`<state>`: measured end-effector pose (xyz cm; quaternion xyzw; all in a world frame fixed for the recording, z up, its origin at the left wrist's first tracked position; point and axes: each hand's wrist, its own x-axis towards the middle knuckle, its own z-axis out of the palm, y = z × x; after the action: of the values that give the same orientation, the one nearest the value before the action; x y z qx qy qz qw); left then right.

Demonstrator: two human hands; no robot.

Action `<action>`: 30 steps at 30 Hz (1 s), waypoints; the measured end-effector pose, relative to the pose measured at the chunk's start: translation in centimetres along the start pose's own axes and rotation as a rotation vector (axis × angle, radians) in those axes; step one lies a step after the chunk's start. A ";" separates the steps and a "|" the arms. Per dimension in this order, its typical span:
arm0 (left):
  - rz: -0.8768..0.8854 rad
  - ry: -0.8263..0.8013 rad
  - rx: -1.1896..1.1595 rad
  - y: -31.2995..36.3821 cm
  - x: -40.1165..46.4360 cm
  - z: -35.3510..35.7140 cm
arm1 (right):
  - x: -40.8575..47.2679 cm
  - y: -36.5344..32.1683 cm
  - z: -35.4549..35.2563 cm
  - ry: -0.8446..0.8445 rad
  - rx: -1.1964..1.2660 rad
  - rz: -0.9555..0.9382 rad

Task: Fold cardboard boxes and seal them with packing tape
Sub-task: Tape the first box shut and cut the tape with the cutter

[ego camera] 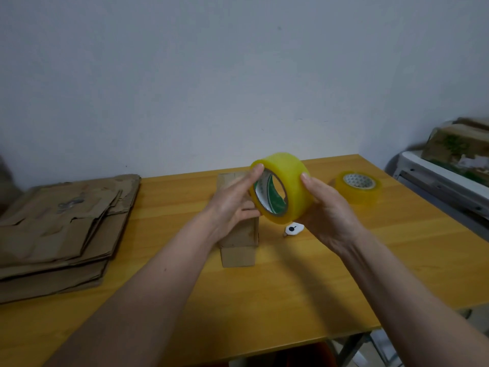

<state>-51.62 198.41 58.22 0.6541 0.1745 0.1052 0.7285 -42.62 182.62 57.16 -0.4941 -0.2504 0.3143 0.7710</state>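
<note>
Both grips hold the tape roll between left hand and right hand; one small box folded mid-worktop (unsealed, I'd guess), flat cardboard stack at the left edge waits.

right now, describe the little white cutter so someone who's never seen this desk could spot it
Start at the yellow wooden table against the pale wall and find the small upright cardboard box near its middle. Just right of that box, flat on the tabletop below the tape roll held up in both hands, lies the cutter. It is the only white item there, small and rounded with a black dot.
</note>
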 end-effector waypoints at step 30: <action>0.025 0.119 0.066 -0.7 -1.1 -1.8 | 0.0 0.0 2.9 -0.309 -0.228 -0.155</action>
<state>-53.39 199.55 57.51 0.6724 0.2127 0.1471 0.6936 -44.65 184.39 58.29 -0.5034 -0.4367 0.2958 0.6844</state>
